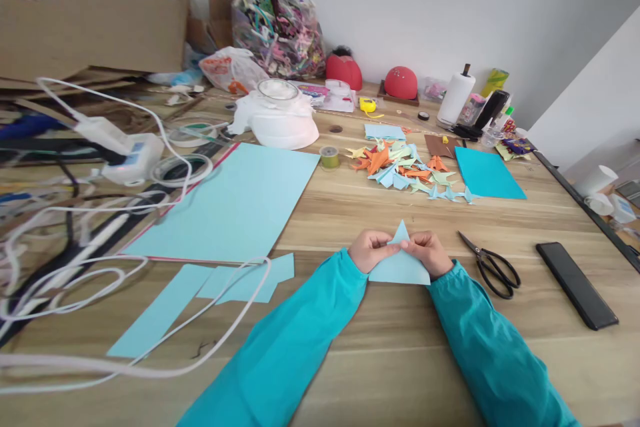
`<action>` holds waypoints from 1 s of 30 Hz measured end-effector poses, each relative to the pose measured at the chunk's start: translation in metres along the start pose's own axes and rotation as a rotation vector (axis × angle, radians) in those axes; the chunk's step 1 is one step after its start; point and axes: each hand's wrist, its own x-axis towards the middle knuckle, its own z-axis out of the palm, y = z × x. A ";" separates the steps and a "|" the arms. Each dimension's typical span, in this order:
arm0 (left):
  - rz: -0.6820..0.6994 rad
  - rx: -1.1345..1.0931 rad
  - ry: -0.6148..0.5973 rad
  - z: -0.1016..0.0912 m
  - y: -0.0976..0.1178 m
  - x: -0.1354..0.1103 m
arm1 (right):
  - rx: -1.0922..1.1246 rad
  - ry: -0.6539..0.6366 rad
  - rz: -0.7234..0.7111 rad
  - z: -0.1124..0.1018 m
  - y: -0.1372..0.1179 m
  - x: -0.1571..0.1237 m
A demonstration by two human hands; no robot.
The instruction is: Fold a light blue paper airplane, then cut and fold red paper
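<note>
A light blue sheet of paper (400,272), shaped like a triangle with its tip pointing away from me, is between my two hands just above the table. My left hand (371,251) pinches it from the left side, thumb on top. From the right, my right hand (428,252) grips it too, and the two thumbs almost meet near the tip. The fingers under the paper are hidden. To the right of my right hand lies a pair of black-handled scissors (493,265), blades pointing away to the left.
Folded paper figures (395,165) lie in a pile ahead, beside a teal sheet (489,172). Large light blue sheets (235,203) and cut strips (160,310) are on the left, crossed by a white cable (220,340). A black phone (576,285) lies at right.
</note>
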 end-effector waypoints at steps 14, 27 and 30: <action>-0.005 -0.024 0.066 0.002 0.001 0.001 | -0.042 0.022 -0.011 -0.002 0.001 0.000; -0.020 -0.118 0.091 0.007 0.003 -0.002 | 0.051 -0.013 0.004 0.001 -0.003 -0.001; -0.032 -0.119 0.109 0.007 0.004 -0.002 | 0.084 -0.015 -0.029 0.001 -0.003 -0.001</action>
